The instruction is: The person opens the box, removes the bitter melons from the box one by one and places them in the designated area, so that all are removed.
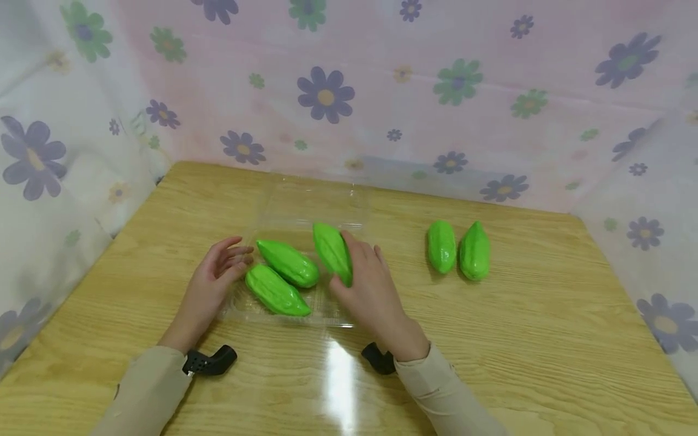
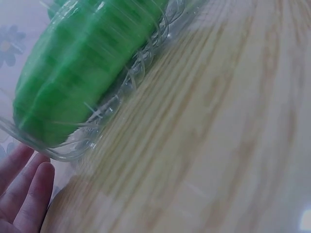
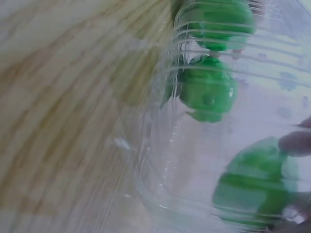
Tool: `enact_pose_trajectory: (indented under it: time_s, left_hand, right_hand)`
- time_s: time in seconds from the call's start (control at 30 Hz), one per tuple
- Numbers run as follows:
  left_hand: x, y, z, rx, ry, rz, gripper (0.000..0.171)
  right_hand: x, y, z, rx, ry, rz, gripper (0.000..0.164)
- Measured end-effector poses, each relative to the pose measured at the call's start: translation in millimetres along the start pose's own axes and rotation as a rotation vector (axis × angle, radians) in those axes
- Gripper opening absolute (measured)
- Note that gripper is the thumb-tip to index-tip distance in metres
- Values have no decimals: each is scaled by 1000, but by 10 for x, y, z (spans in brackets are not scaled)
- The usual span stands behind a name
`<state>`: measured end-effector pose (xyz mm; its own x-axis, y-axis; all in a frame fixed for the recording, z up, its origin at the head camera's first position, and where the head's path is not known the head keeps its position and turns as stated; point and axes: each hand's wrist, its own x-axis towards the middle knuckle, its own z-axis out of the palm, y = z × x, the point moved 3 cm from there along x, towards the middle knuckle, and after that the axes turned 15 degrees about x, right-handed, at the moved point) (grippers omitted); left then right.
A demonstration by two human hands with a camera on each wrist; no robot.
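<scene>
My right hand point(image 1: 373, 287) grips a glossy green ridged fruit point(image 1: 331, 249) with thumb and fingers, at the right part of a clear plastic clamshell box point(image 1: 327, 323). The right wrist view shows this fruit point(image 3: 252, 179) through the clear wall, tilted, with fingertips on it. Two similar green fruits point(image 1: 287, 263) point(image 1: 276, 290) lie slanted side by side in the box's left part. My left hand point(image 1: 212, 272) is at the box's left side, fingers loosely bent and holding nothing. In the left wrist view its fingertips point(image 2: 41, 177) are close to the box wall; contact is unclear.
Two more green fruits point(image 1: 442, 247) point(image 1: 474, 251) stand apart on the wooden table point(image 1: 545, 303), right of the box. The box's clear lid point(image 1: 316, 203) lies folded back toward a flowered cloth point(image 1: 382, 109), which hangs behind and at both sides.
</scene>
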<state>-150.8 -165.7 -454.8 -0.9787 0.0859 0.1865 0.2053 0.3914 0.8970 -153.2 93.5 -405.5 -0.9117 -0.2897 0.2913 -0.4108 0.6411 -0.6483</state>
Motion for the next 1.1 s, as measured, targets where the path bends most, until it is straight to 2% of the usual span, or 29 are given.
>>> enact_pose_trajectory:
  time_s: [0.2,0.33,0.43,0.6,0.73,0.9,1.1]
  left_hand:
    - [-18,1,-20,7,6,0,46]
    - [-10,12,-30,13,3,-3,46]
    - [-13,15,-28,15,7,-2,46]
    - [-19,1,8,-6,0,1,45]
    - [-25,-12,25,5,2,-5,45]
    - [-15,-2,27,5,5,-1,45]
    - [-17,1,20,10,9,0,45]
  right_hand:
    - [-1,-29,12,89,44,-60,72]
    - [2,-15,47,92,67,-101,75]
    - [2,21,72,102,80,-89,77]
    - [-12,78,61,178,99,-26,68]
    - [-22,108,41,259,70,55,62]
    - [-21,141,-17,433,48,196,62]
    - [34,227,-113,691,65,313,61]
